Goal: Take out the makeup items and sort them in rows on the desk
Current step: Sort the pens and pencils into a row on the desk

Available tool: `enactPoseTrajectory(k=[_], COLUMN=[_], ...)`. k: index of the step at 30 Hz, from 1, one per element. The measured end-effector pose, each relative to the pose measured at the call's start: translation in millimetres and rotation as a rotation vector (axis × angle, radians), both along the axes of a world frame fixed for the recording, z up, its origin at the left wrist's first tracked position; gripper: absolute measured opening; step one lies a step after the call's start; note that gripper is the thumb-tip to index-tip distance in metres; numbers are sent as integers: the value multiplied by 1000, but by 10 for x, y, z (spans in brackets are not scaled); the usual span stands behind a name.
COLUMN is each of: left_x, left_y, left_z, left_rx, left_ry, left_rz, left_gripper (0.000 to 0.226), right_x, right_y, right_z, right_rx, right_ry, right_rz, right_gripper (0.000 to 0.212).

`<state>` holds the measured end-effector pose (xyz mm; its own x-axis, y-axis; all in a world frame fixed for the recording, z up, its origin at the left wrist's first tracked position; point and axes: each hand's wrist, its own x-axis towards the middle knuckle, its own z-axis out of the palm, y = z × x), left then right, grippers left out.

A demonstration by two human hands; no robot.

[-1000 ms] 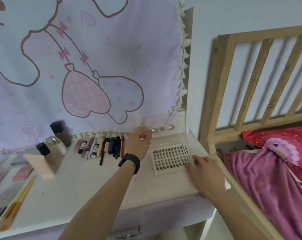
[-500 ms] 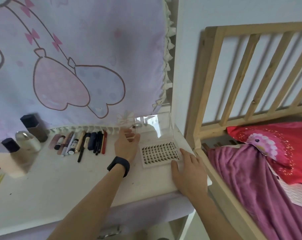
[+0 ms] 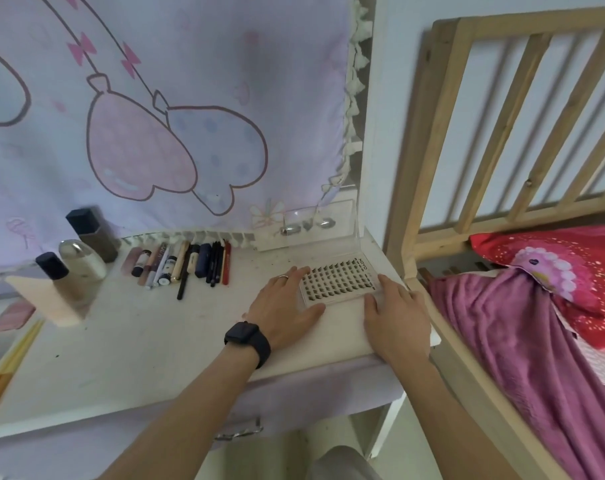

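- Down at six o'clock, under the front edge of the desk (image 3: 121, 358), a metal handle (image 3: 238, 433) catches the light.
- Over at eight o'clock, yellow sticks (image 3: 13, 351) lie on the desk's blurred left edge, and a pink palette (image 3: 11, 315) sits just beyond them.
- Both forearms reach up from the bottom, and there's a black watch (image 3: 247, 337) on the left wrist.
- Left hand (image 3: 283, 306) lies flat on the desk, fingers straight and spread, with a ring (image 3: 283, 277) on one finger. Its fingertips touch the left edge of the lash tray (image 3: 339, 280), and its thumb runs along the tray's near edge.
- Right hand (image 3: 394, 317) is flat too, fingers straight, tips resting on the tray's near right corner. Neither hand curls round anything.
- That tray lies flat at the desk's right end, between the two hands, showing rows of dark lash clusters.
- At nine o'clock from the tray, pencils and tubes (image 3: 186, 263) lie side by side in a row, pointing near to far. One black pencil (image 3: 183, 282) sticks out nearer than the rest.
- Further round at nine, three bottles (image 3: 81, 261) stand upright in a cluster.
- At twelve o'clock, just beyond the tray, a clear case (image 3: 354, 223) stands upright. Whether it joins the tray, I cannot tell.
- Behind it all hangs a lilac cloth (image 3: 190, 64) with a pink cartoon print.
- At three o'clock there's a wooden bed rail (image 3: 418, 168), a purple blanket (image 3: 519, 341) and a red pillow (image 3: 553, 258).
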<state>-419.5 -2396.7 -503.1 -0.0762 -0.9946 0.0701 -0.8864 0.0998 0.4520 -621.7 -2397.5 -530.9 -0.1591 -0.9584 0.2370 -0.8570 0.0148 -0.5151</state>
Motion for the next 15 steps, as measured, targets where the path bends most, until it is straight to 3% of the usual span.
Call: enactPoseTrajectory(k=[8,15], left_x=[-4,-84], left_y=[-236,-386], left_z=[113,30], left_rx=[9,166], left_ry=[114,-40], left_rz=[38,-47], left_gripper=[76,107], right_x=[-143,-230], right_y=[-75,-148], right_z=[131,127], right_rx=[35,45], right_ry=[35,-16], right_rz=[4,-36], right_gripper=[38,37])
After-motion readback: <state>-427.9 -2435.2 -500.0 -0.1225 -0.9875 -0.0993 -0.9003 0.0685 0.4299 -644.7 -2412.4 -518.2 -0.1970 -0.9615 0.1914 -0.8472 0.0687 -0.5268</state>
